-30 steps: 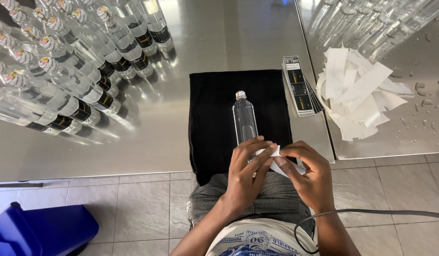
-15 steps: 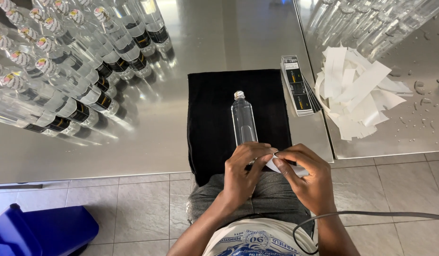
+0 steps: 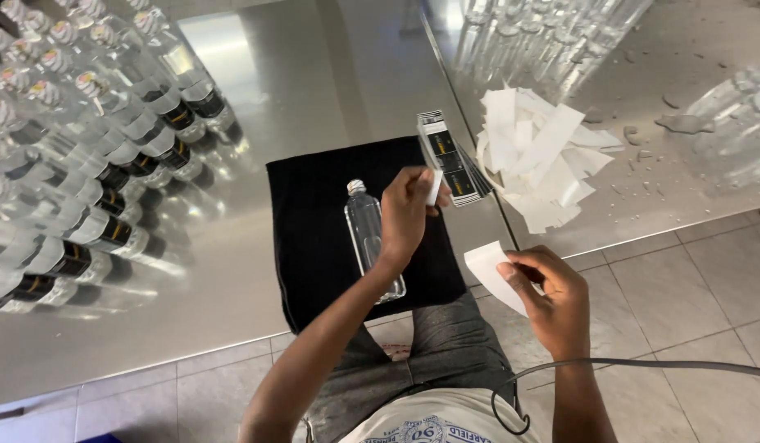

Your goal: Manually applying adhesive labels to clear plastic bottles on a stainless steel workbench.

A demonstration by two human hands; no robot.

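The left hand (image 3: 405, 212) pinched a label (image 3: 434, 187) above the black cloth (image 3: 314, 221) near the tabletop's front edge; the right hand (image 3: 548, 299) gripped white backing paper (image 3: 493, 272). Peeling looked finished; next, the label needs aligning on the clear bottle (image 3: 368, 234) lying there.

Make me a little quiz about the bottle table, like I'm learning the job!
1. True or false: the clear bottle lies on a black cloth.
2. What does the right hand hold?
A. a white paper strip
B. a cap
C. scissors
3. Fill in: the left hand holds a small ____ label.

Key:
1. True.
2. A, the white paper strip.
3. White. It is held above the cloth, near the stack of printed labels.
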